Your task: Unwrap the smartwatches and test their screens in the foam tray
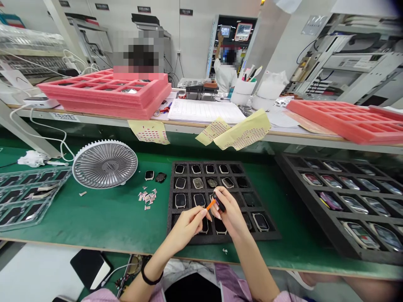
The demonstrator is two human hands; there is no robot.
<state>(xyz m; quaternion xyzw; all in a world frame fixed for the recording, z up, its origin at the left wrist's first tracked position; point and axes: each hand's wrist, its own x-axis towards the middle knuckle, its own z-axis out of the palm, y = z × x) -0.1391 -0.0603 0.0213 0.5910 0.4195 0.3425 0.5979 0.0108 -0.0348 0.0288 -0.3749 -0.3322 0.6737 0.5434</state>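
Fingers of my left hand [187,225] pinch an orange stick [210,204]; those of my right hand [232,209] grip a small dark piece [219,202] at its far end, though whether the two touch I cannot tell. Both are over a black foam tray [201,239] of watches, just back from the counter's [126,218] front edge. Leftward, green surface runs past small scraps [147,197] to a grey fan [108,165]. Rightward, a second foam tray [323,222] crowds me near. Ahead, a raised shelf [184,127] and its overhanging yellow sheets [244,132] limit my reach.
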